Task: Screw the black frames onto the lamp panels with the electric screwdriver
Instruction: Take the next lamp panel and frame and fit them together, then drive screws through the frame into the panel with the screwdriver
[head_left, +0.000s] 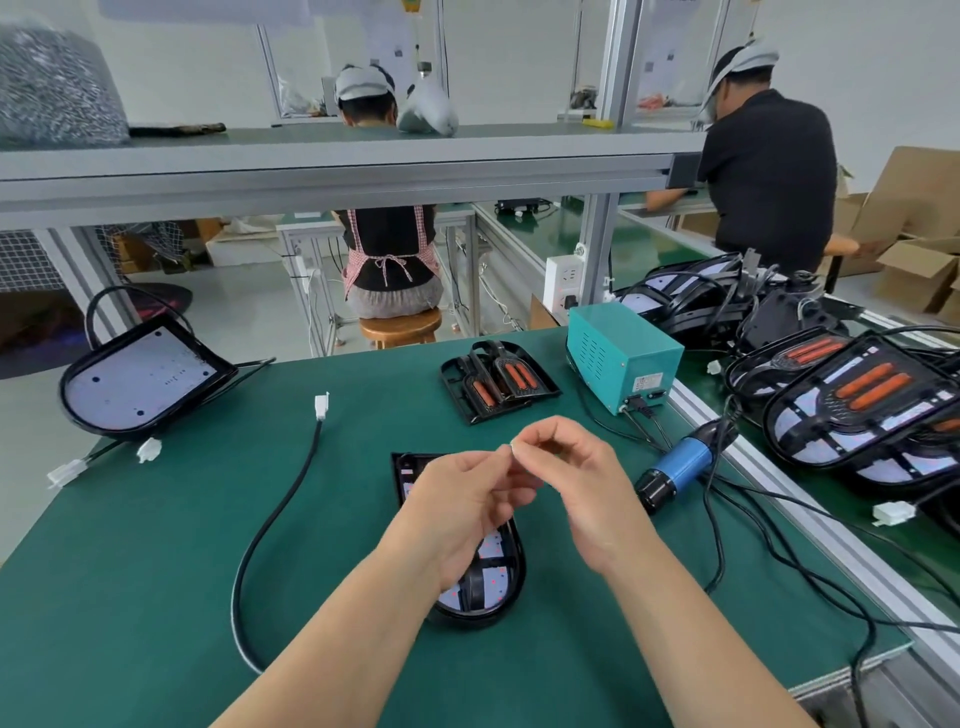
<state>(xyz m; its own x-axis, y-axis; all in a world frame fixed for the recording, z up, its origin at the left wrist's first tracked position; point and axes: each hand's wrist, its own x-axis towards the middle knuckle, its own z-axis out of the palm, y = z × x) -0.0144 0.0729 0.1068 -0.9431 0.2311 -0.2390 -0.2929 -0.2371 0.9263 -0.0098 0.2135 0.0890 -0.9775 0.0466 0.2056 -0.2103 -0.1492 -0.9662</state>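
Observation:
A lamp panel with a black frame lies flat on the green table, mostly hidden under my hands. Above it my right hand pinches a small screw between thumb and forefinger. My left hand hovers beside it with curled fingers touching near the screw; whether it holds anything is hidden. The blue and black electric screwdriver lies on the table to the right, untouched. A black cable with a white plug curves leftward from the panel.
A teal power box stands at the back right, its cords trailing across the table edge. Black frames with orange inserts lie behind the panel. A tilted lamp panel leans at far left. Several finished lamps pile at right. Two people work beyond.

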